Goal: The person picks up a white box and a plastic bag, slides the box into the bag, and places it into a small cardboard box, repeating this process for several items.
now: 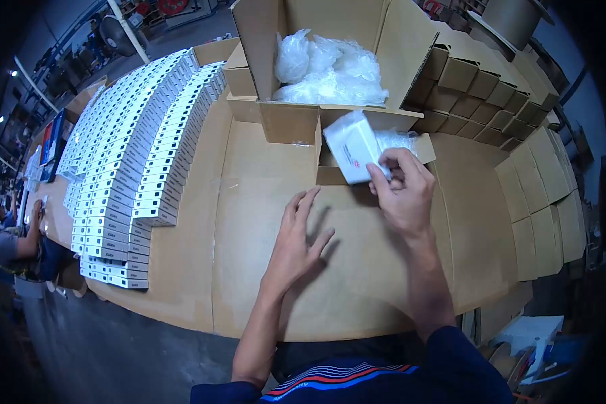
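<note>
Pinched in my right hand (407,185) is a small white box in a clear plastic bag (354,149), tilted, with dark print and a little red on its face. It is held above a small open cardboard box (330,176), in which clear plastic (395,141) shows. My left hand (297,236) hovers over the cardboard-covered table (249,269), fingers stretched out and thumb apart, touching nothing I can see. Behind stands a large open cardboard carton (411,40) with crumpled clear plastic bags (337,71) inside.
Long stacked rows of white boxes (131,155) line the left side. Brown cardboard boxes (468,94) are piled at the back right, with more cartons (542,195) at the right edge. Another person (23,242) sits at the far left. A large spool (515,20) stands behind.
</note>
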Demonstrator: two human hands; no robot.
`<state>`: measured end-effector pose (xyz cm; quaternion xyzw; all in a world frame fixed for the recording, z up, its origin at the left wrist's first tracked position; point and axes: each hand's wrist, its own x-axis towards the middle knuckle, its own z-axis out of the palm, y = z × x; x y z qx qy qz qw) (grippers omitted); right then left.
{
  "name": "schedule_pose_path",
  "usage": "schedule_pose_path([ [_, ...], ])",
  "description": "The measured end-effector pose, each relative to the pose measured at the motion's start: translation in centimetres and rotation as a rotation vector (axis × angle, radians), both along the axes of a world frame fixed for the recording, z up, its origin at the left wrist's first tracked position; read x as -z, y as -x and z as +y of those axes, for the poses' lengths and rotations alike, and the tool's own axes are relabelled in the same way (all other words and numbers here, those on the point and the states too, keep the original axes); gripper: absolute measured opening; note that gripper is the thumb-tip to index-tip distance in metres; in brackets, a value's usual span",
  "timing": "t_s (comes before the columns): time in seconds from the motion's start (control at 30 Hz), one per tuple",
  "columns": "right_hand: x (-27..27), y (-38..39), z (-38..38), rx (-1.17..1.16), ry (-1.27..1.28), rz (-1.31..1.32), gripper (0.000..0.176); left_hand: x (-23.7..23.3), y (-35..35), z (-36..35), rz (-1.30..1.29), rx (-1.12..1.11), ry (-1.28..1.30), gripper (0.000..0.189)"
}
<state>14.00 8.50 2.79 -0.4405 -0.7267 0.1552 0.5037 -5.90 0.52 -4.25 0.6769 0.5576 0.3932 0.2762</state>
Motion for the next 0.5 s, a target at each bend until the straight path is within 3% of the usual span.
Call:
schedule_pose_path([
  [0.03, 0.7, 1.1, 0.5, 0.062, -0.016, 0.094, 0.018, 0.2, -0.3, 0.7, 0.058, -0.013, -0.02, 0.081],
  [0.07, 1.5, 1.9, 1.2, 0.079, -0.145, 0.079, 0.017, 0.3, -0.6, 1.4, 0.116, -0.027, -0.042, 0.081],
  [0.17, 2.8, 4.1, 1.9, 0.161, -0.192, 0.028, 0.019, 0.5, -1.6, 3.2, 0.219, -0.069, -0.051, 0.085],
  [0.5, 6.0, 4.4, 4.9, 0.192, -0.062, -0.326, 0.017, 1.5, -1.7, 4.8, 0.459, -0.173, -0.093, 0.078],
])
